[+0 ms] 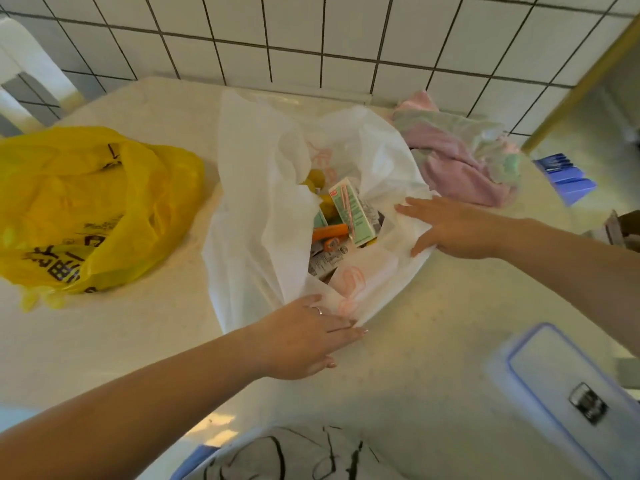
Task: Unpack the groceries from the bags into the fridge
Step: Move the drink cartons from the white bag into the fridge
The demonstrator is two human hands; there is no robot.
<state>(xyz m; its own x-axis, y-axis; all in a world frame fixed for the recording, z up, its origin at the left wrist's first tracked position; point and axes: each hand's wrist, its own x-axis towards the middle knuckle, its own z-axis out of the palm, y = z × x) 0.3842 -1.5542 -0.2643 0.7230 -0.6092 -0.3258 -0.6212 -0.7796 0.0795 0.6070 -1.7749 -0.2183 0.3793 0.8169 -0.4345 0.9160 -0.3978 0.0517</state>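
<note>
On the pale surface [415,375], the white plastic bag [256,202] gapes upward; both hands, left [304,337] and right [453,226], press its rim with flat fingers. The pale green carton [353,209] inside stands tilted, long axis near upright.

On my pale countertop [433,375] a crumpled pink and green cloth [460,157] lies at the far right, close to the white tiled wall [311,32]. Near the counter's right front edge sits a clear container with a blue-rimmed lid [554,382] and a metal clasp. Beyond the counter's right end I see something blue [564,174], too blurred to identify.
</note>
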